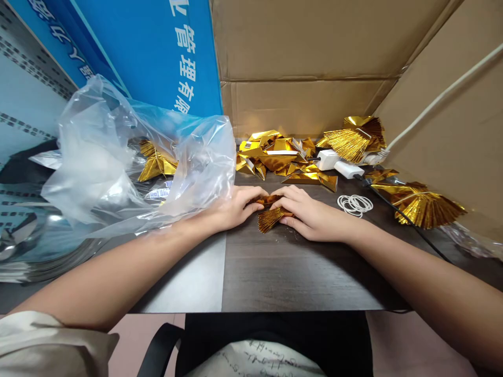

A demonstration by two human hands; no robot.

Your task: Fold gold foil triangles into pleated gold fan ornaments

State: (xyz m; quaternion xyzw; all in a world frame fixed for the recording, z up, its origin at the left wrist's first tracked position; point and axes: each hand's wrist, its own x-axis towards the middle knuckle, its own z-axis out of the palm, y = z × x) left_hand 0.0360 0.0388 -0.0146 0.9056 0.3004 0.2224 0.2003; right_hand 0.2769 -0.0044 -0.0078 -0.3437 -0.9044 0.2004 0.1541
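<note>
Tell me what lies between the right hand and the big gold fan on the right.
Head view: a pile of white rubber bands lies between the right hand and the big gold fan; a thin black cable crosses nearer the fan.

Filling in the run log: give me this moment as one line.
left hand: pinching gold foil piece | right hand: pinching same piece | piece: on table | nearby: rubber bands, plastic bag

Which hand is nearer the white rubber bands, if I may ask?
Right. The right hand lies just beside the rubber bands; the left hand is farther, past the gold fan.
</note>
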